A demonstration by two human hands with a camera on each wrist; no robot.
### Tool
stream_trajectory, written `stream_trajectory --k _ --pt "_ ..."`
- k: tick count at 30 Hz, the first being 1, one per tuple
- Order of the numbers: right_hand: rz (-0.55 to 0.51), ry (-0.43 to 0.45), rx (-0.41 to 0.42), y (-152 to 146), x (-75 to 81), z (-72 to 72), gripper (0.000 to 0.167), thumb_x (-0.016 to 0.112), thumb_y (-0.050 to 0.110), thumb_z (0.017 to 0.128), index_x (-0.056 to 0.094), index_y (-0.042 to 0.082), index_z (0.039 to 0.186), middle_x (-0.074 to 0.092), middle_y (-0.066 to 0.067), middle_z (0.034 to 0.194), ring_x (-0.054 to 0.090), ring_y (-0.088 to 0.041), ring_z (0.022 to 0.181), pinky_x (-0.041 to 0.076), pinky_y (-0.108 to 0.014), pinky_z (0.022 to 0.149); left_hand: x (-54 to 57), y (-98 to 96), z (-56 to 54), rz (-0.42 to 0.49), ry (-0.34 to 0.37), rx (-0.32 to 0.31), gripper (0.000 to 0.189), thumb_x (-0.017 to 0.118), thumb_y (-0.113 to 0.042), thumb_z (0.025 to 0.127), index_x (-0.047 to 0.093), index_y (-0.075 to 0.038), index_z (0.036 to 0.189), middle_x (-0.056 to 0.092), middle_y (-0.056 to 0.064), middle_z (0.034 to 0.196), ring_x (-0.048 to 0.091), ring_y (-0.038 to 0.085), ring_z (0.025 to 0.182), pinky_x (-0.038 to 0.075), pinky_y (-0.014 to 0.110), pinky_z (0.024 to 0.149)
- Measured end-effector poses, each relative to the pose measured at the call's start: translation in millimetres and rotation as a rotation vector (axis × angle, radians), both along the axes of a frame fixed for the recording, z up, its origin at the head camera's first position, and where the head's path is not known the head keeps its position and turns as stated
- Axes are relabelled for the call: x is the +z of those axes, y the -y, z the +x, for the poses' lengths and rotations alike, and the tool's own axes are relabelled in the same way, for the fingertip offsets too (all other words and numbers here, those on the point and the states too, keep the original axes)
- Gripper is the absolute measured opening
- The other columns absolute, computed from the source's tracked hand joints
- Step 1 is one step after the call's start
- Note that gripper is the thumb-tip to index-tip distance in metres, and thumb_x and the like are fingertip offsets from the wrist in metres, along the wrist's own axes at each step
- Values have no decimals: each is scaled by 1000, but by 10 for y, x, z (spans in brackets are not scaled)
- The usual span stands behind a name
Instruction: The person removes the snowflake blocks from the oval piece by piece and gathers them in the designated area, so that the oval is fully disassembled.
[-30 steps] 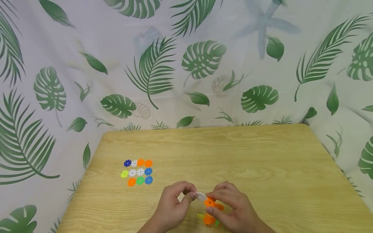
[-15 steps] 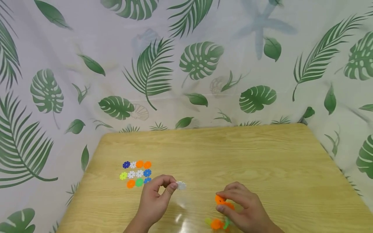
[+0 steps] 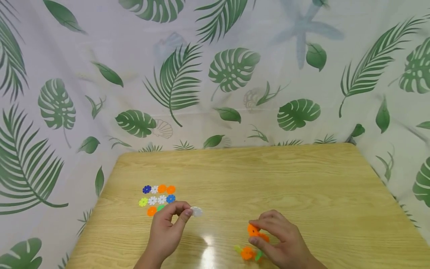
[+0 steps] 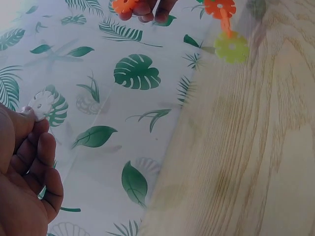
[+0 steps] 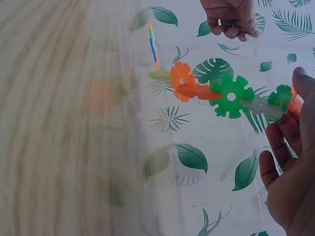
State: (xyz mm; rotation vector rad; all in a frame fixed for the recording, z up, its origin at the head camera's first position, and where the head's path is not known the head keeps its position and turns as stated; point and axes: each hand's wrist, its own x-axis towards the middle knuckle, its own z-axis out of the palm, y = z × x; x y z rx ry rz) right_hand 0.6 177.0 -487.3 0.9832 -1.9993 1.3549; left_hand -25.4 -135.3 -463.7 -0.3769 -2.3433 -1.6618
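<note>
My left hand pinches a white notched plastic disc between thumb and forefinger, near the laid-out discs. In the left wrist view that white disc stands tilted at the fingertips. My right hand grips the upper end of a chain of interlocked snowflake discs by an orange disc. The right wrist view shows the chain stretching away from the fingers: a green disc, a whitish disc, a larger-looking green disc, orange discs and a yellow-green disc at the far end.
On the wooden table, rows of loose discs lie at left: dark blue, white, orange, blue, yellow. My left hand partly covers the green disc in the front row. A leaf-printed cloth hangs behind.
The white disc was right at the chain's orange end; my left hand has carried it away to the left, toward the loose discs. My right hand has shifted slightly right with the chain.
</note>
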Motion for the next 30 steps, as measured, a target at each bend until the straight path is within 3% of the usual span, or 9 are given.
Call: stream_trajectory --k 9,17,25,30 --pt "-15 -43 39 4 -18 -34 32 79 16 94 73 1 122 72 -3 94 56 -11 80 48 -20 69 -29 131 19 6 1 43 11 73 -11 97 72 -21 94 72 -2 86 64 15 78 52 29 74" --pt "11 39 -7 -26 -85 -14 38 82 8 88 71 2 124 72 1 95 51 -2 70 46 -14 59 -20 243 26 15 30 105 7 73 -9 97 73 -16 95 74 -6 88 68 14 83 55 30 80" --pt "-15 40 1 -15 -88 -14 37 81 7 89 71 -2 123 72 -5 91 47 0 62 43 -11 54 -6 311 28 -9 44 160 5 73 -9 97 74 -14 96 74 -6 88 66 14 80 54 29 77" --pt "-29 36 3 -18 -83 -11 41 84 -2 83 71 -4 122 73 -6 93 46 2 59 42 -10 52 -24 399 31 -36 98 211 5 73 -11 98 74 -15 97 73 -2 88 65 15 82 53 27 79"
